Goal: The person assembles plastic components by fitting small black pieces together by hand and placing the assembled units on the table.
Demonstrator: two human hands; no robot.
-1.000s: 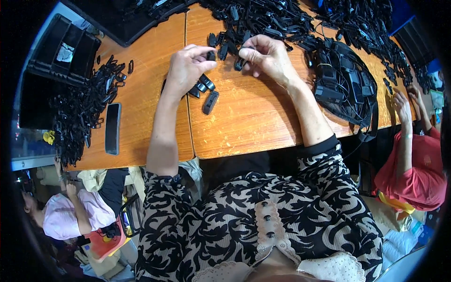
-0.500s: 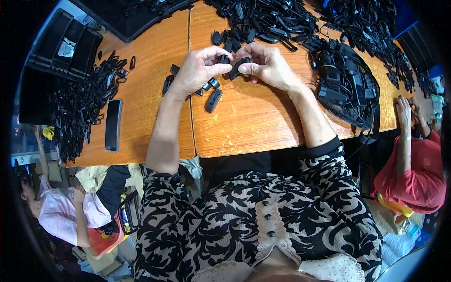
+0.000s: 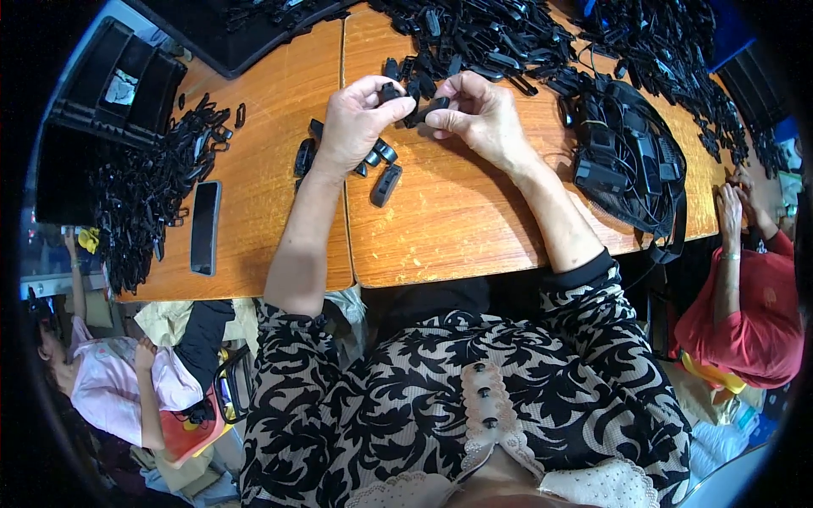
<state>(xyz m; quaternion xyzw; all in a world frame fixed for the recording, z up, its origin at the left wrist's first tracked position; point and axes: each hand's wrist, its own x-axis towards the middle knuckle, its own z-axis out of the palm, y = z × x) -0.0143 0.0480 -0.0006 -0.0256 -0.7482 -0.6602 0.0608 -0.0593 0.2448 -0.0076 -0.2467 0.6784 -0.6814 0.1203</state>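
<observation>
Above the wooden table (image 3: 457, 229), my two hands are close together at the near edge of a heap of black plastic parts (image 3: 491, 38). My left hand (image 3: 360, 123) pinches a small black plastic part (image 3: 389, 92) between thumb and fingers. In my right hand (image 3: 487, 123), thumb and forefinger close on a dark, elongated plastic piece (image 3: 438, 106). The fingers partly cover both pieces, so their exact kind is unclear. Beside my left wrist lie several loose black parts, among them an oblong one (image 3: 386, 185) and a rounded one (image 3: 305, 157).
A black mesh bag (image 3: 669, 216) with cables and dark devices lies at right. At left are a phone (image 3: 204, 229), another black-parts heap (image 3: 152, 186) and black bins (image 3: 127, 76). A seam crosses the table. One person in pink sits left, another in red right.
My left hand has lifted slightly with its part. The piece in my right hand has turned from steep to flatter, and that hand's fingers have shifted on it.
</observation>
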